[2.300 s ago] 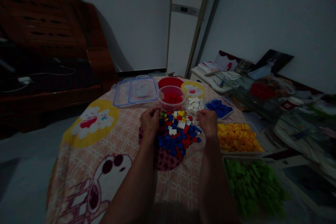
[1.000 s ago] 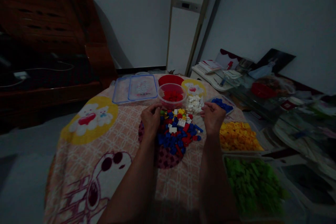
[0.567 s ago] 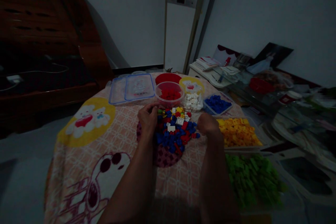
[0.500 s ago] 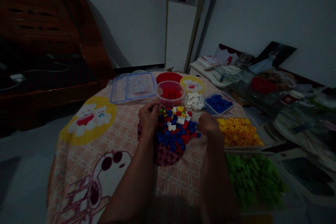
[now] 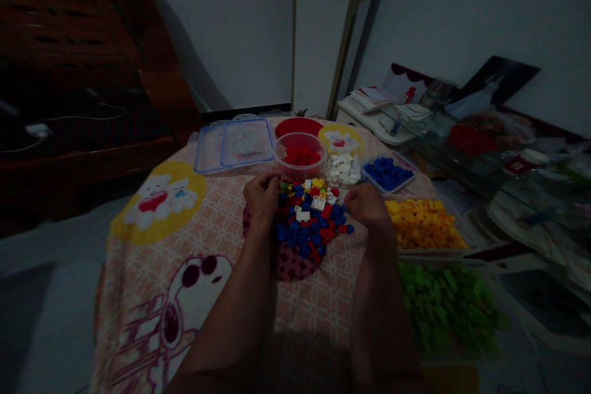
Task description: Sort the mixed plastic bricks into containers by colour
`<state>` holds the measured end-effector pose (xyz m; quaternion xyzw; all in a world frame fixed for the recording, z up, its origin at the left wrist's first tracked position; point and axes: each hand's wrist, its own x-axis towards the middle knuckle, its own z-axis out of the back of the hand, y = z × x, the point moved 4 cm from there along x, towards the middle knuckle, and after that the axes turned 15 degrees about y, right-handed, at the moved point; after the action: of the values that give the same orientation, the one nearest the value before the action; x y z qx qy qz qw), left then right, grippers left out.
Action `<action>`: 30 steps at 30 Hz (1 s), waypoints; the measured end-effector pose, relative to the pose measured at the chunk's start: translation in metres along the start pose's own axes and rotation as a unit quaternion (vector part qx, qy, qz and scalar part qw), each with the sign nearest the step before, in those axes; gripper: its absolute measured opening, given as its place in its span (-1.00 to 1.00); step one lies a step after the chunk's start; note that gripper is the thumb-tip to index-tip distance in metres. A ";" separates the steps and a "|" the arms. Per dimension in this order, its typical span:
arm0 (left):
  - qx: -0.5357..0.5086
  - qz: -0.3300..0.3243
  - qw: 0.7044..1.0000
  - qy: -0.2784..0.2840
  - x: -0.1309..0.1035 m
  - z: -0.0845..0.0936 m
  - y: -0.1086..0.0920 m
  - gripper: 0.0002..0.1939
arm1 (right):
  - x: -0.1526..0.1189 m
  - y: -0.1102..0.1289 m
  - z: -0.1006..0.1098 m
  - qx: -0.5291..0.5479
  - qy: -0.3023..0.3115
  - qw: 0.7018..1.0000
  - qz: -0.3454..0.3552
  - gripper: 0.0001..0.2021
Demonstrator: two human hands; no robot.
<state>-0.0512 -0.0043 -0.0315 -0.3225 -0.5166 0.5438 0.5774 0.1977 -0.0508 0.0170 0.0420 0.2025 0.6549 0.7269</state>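
Observation:
A mixed pile of toy building bricks (image 5: pixel 307 231), mostly blue with red, white and yellow ones, lies on the patterned tablecloth (image 5: pixel 305 314). At the pile's left edge is my left hand (image 5: pixel 261 200), its thumb and fingertips pinched together. A bit of green shows beside those fingertips, but what they hold is too dark to make out. My right hand (image 5: pixel 369 204) hovers at the pile's right side with curled fingers. Anything inside it is hidden.
Beyond the pile stand a clear round tub (image 5: pixel 300 157) of red bricks, a box of white bricks (image 5: pixel 342 169) and a box of blue bricks (image 5: pixel 388 172). Yellow bricks (image 5: pixel 425 221) and green bricks (image 5: pixel 447 305) fill boxes at right. Blue-rimmed lids (image 5: pixel 247 144) lie back left.
The view has tipped down slightly, so the table sits higher in the picture. My right hand has turned a little, its fingertips now pointing toward the pile. My left hand keeps its pinch.

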 end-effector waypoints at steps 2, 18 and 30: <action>-0.001 0.000 1.000 0.002 0.001 0.000 0.002 -0.69 | 0.007 -0.002 0.002 0.119 -0.094 0.988 0.017 -0.80; -0.013 -0.009 1.000 0.007 -0.002 -0.002 -0.007 -0.71 | 0.008 0.008 -0.001 0.285 -0.042 0.955 0.066 -0.84; 0.010 -0.019 0.999 0.028 -0.005 -0.007 -0.016 -0.71 | -0.008 0.054 -0.025 0.312 0.255 0.905 0.136 -0.82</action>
<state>-0.0393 -0.0112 -0.0193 -0.3219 -0.5011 0.5287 0.6048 0.1377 -0.0559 0.0135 0.1251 0.5675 0.6389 0.5041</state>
